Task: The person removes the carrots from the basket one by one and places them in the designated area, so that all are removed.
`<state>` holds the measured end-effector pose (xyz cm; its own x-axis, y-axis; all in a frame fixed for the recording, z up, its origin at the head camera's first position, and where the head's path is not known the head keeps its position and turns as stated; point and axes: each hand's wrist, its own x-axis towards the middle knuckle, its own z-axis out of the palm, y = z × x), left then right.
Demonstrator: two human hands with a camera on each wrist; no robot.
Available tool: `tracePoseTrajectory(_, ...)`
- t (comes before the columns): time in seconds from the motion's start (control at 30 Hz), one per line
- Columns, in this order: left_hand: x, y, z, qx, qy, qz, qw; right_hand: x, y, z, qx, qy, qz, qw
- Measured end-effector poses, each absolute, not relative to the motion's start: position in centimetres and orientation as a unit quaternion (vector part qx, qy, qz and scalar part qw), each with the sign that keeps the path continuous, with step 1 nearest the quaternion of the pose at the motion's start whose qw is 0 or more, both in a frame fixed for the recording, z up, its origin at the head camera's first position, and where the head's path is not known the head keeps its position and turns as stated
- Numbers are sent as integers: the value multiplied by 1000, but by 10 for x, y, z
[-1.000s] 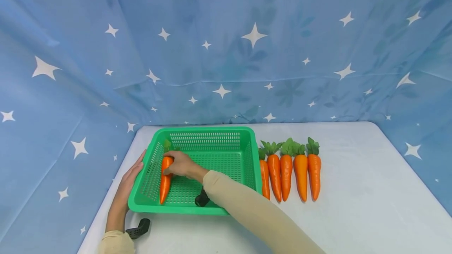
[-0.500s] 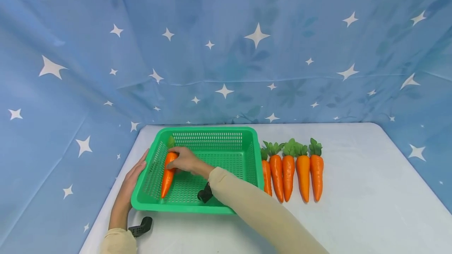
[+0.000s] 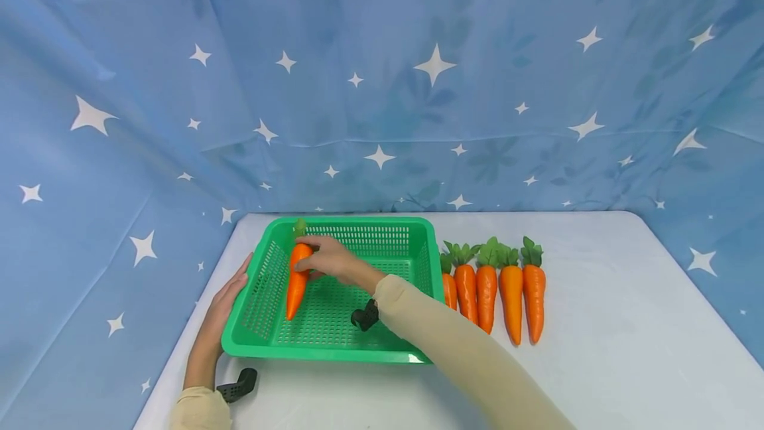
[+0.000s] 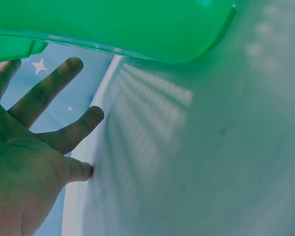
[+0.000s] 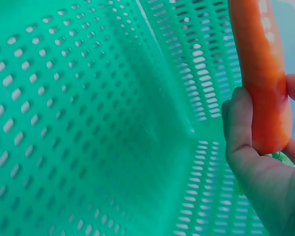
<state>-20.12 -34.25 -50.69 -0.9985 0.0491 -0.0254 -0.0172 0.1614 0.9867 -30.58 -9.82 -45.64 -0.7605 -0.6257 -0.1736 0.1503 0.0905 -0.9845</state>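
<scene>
My right hand (image 3: 331,257) grips an orange carrot (image 3: 298,287) by its thick upper part, over the left side of a green perforated basket (image 3: 322,355). In the right wrist view the thumb and fingers pinch the carrot (image 5: 265,73) from both sides, with the basket's holed floor and walls behind it. Its green leafy top (image 3: 300,227) shows above the hand. My left hand (image 3: 217,314) lies along the outside of the basket's left wall, fingers straight. From the left wrist view, the left hand (image 4: 34,142) has its fingers spread beneath the basket's rim.
Several carrots with green leaves (image 3: 511,297) lie side by side on the white table (image 3: 609,324), right of the basket. The basket and right sleeve (image 3: 465,350) cover parts of the leftmost ones. A blue star-patterned cloth (image 3: 382,105) hangs behind and at the sides.
The right hand has lifted the carrot from lower in the basket's left side and moved it up and a little right. The left hand stays at the basket's left wall.
</scene>
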Motion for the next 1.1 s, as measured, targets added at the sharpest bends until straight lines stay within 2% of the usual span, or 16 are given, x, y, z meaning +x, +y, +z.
tracePoseTrajectory(0.47, -201, -344, -509, 19, 757, 653, 12, -313, -50, -424, -166, 667, -668, 284)
tracePoseTrajectory(1.1, -201, -343, -509, 17, 758, 651, 13, -311, 41, -407, -171, 672, -681, 237)
